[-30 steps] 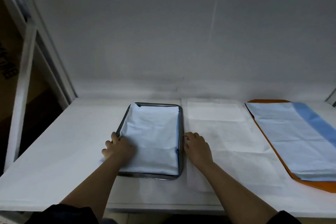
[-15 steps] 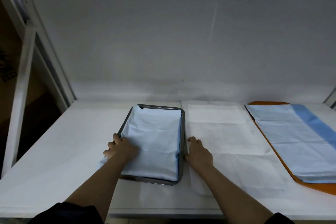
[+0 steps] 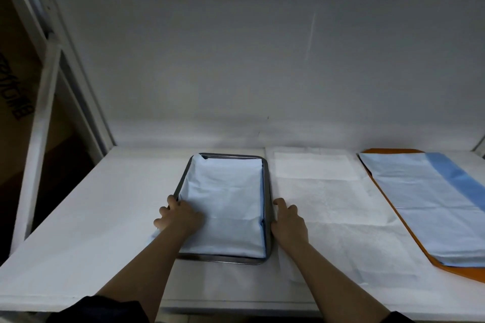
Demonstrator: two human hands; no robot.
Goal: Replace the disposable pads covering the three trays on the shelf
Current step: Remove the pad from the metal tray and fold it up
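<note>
A metal tray (image 3: 267, 181) sits in the middle of the white shelf, lined with a pale blue disposable pad (image 3: 228, 202) whose edges fold up against the rim. My left hand (image 3: 178, 217) grips the tray's left rim over the pad's edge. My right hand (image 3: 288, 220) grips the right rim, thumb against the metal. A white pad (image 3: 320, 207) lies flat just right of the tray.
At the far right, a stack of pale blue pads with a darker blue band (image 3: 433, 204) lies on an orange sheet (image 3: 393, 207). The shelf's white back wall (image 3: 236, 73) rises behind. A shelf post (image 3: 39, 126) and dark gap stand at the left.
Both hands and the tray have slid slightly away from me, toward the back of the shelf. The grip on both rims is unchanged.
</note>
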